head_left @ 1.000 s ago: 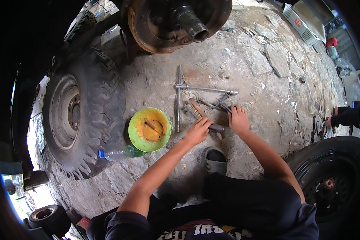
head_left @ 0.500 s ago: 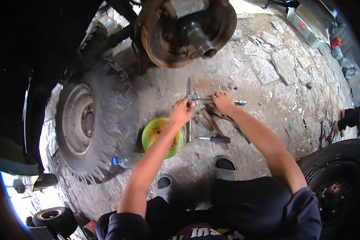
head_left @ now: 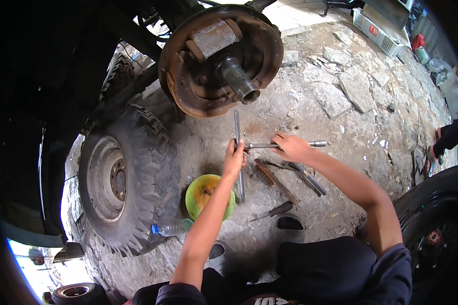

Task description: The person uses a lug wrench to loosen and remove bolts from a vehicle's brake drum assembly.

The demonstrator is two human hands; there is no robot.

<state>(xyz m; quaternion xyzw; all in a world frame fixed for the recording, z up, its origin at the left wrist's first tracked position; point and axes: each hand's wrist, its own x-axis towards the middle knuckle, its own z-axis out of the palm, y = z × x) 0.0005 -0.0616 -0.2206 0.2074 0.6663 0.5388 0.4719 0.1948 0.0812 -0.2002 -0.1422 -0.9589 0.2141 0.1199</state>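
Where the tyre (head_left: pixel 155 190) stands, between eight and nine o'clock from the left hand (head_left: pixel 234 160), it bounds that side; the bowl (head_left: pixel 191 201) sits at seven. The rusty hub plate (head_left: pixel 201 76) shows at twelve, its lower edge just beside the crossbar's upper tip. The left hand's fingers curl around the T-wrench (head_left: pixel 262 145) at or just below its joint; the crossbar runs twelve to six, the long shaft toward three. The brush (head_left: pixel 276 181) lies at seven from the right hand (head_left: pixel 291 148), whose fingers pinch mid-shaft. Stone floor (head_left: pixel 359 91) spreads toward two.
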